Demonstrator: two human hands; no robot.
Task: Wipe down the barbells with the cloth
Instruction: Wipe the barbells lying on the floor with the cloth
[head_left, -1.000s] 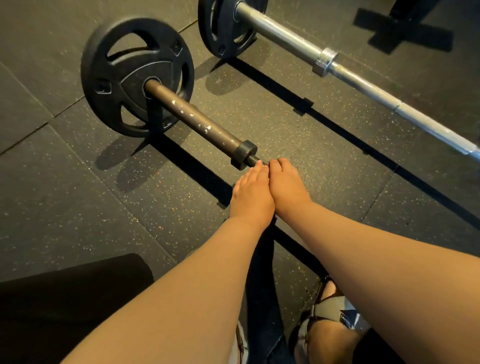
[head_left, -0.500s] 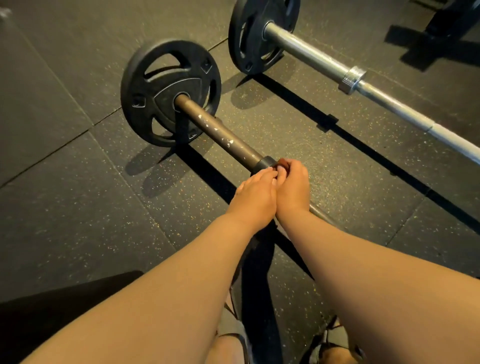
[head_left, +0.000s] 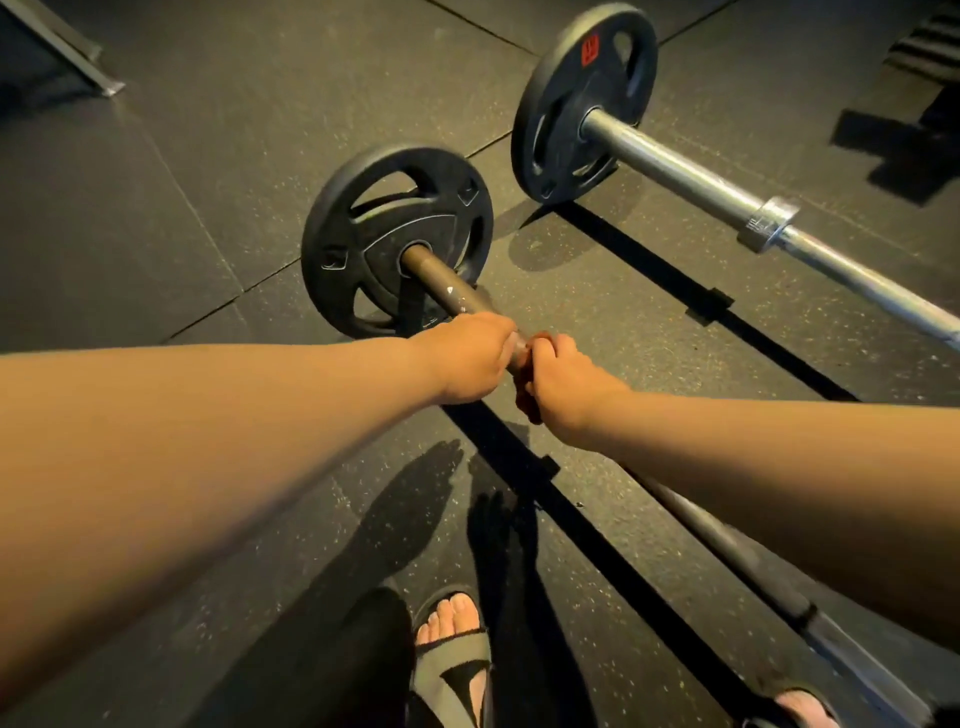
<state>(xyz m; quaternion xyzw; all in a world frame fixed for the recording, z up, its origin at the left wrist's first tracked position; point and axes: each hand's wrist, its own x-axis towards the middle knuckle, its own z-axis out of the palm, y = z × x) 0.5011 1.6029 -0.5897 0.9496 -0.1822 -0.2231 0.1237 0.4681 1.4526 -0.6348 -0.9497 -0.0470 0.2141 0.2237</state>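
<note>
Far barbell's (head_left: 685, 171) red label (head_left: 590, 49) looks blurred, perhaps numerals.

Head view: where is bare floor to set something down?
Bare mat left of the near plate, and again between the near barbell and the chrome barbell. Crowded where the left hand and right hand grip it, and by the sandalled foot.
</note>
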